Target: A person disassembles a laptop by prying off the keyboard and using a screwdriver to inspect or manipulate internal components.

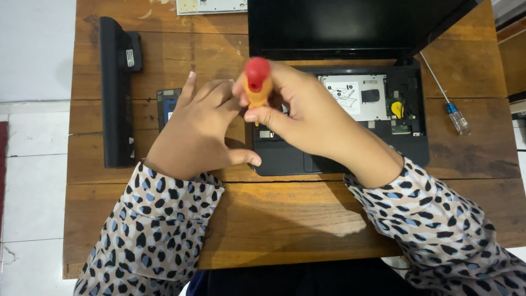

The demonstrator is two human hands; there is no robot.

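Right hand clenched around upright orange screwdriver with red cap, likely light, rigid, best gripped at handle; left hand open, steadying opened laptop.

— What is the right hand doing?
— Its grip is closed round a stubby orange screwdriver with a red cap, held upright over the opened black laptop with its keyboard removed.
— And the left hand?
— At nine o'clock of the tool, fingers spread, fingertips touching the handle, palm over the brown wooden table.
— Anything else?
— A long black battery pack at nine o'clock; a slim screwdriver with a clear blue handle at three o'clock.
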